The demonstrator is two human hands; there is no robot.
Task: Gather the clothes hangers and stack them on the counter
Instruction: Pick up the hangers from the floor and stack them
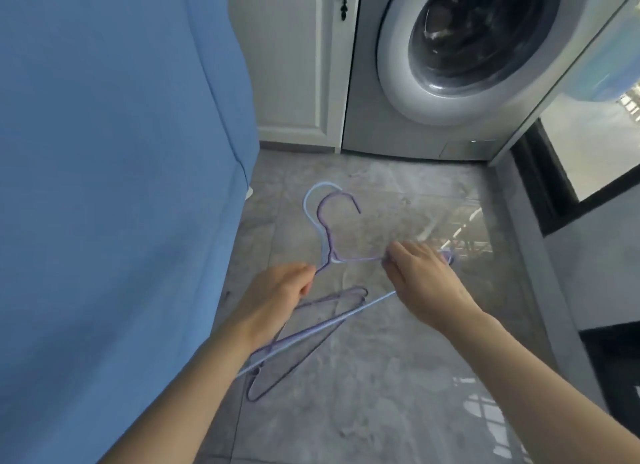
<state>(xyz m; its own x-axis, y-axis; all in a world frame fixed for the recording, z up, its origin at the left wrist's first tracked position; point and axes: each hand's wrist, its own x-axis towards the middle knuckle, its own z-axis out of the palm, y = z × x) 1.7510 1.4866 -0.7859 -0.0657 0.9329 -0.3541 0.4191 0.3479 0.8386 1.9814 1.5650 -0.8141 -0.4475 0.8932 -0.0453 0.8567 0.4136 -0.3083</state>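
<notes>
Head view: looking down at a grey marble-patterned tile floor between a blue fabric surface and a washing machine.
Left hand: centre of the frame, left of the hangers' necks; its fingers are curled and pinched on the sloping wire just below the necks.
Right hand: centre right of the frame, back of the hand up; fingers are pressed together around the right shoulder wire of the hangers.
Wire hangers: a pale blue one and a purple one, held together above the floor between both hands, hooks pointing toward the top of the frame, nearly overlapping; their bottom bars run diagonally from the right hand down to the lower left, passing under the left wrist.
Third hanger: purple, lower centre, seen under the held bars; I cannot tell whether it lies on the floor or is lifted.
Washing machine: upper right, round door closed.
Blue fabric: fills the left side of the frame.
White cabinet door: top centre, left of the washer.
</notes>
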